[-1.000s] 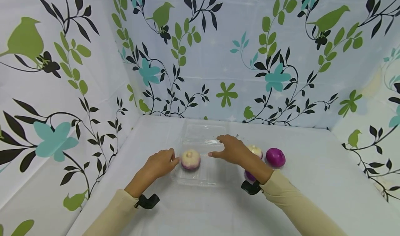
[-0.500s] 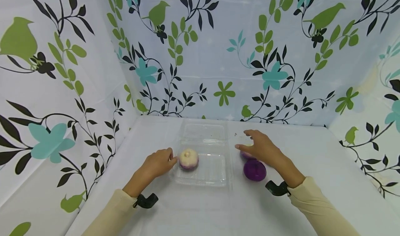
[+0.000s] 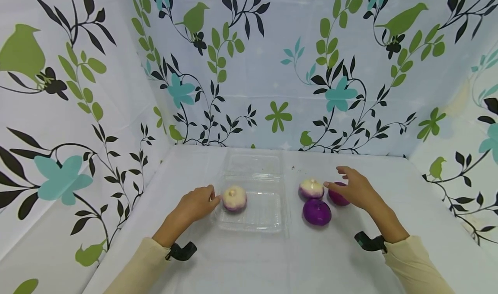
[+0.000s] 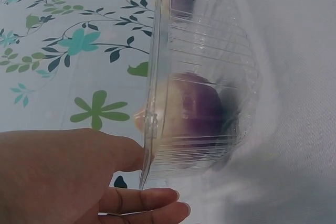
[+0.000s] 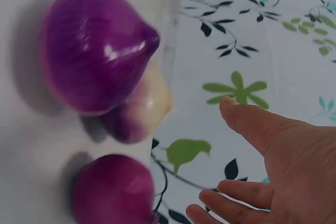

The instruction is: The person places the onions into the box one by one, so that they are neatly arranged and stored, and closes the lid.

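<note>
My left hand (image 3: 196,203) pinches the left rim of an open clear plastic container (image 3: 268,214), its thumb at the rim's edge in the left wrist view. Inside the container, on the left, sits a white-and-purple onion (image 3: 235,198), also seen through the plastic wall (image 4: 197,106). My right hand (image 3: 355,189) hovers with fingers spread over a magenta onion (image 3: 337,197), partly hiding it in the head view. Beside that stand a second white-and-purple onion (image 3: 311,189) and a dark purple onion (image 3: 317,212). The right wrist view shows nothing in the right hand (image 5: 294,166).
The container's lid (image 3: 254,164) lies folded back behind its base. A few dark specks (image 3: 295,168) lie on the white table (image 3: 241,263). Patterned cloth with leaves and birds (image 3: 253,69) rises behind and at both sides.
My right hand has moved right, away from the container, across the loose onions to above the magenta one, uncovering the others. The left hand stays at the container's rim.
</note>
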### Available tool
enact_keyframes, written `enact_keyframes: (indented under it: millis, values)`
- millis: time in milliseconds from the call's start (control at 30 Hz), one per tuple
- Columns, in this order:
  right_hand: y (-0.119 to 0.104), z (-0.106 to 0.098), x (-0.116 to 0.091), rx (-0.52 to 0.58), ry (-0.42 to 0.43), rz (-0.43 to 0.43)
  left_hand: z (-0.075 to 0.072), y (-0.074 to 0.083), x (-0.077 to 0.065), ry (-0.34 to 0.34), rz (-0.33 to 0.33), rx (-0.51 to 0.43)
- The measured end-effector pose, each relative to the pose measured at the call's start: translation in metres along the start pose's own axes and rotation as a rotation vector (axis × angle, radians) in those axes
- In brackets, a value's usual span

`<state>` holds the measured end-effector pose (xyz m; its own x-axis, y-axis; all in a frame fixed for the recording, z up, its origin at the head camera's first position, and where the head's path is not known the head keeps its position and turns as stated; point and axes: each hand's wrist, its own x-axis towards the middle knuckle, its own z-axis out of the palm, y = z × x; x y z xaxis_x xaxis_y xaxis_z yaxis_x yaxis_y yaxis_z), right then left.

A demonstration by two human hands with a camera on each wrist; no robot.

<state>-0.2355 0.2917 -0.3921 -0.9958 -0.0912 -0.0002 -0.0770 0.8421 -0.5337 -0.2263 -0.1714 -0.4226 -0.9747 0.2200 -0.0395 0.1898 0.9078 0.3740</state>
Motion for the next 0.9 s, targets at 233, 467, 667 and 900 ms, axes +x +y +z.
enact_keyframes:
  millis: [233,467,667,900]
  values:
    - [0.032,0.001,-0.008,0.001,-0.005,0.029,0.000,0.000,-0.002,-0.001,-0.003,0.001]
    - [0.057,0.006,-0.015,-0.004,-0.044,0.066,0.000,0.001,-0.002,0.000,0.002,-0.005]
    - [0.069,0.015,-0.014,0.007,-0.065,0.073,-0.001,0.002,-0.004,-0.003,-0.003,-0.007]
    - [0.075,0.023,-0.009,0.010,-0.083,0.102,0.001,0.001,-0.003,0.009,0.003,-0.001]
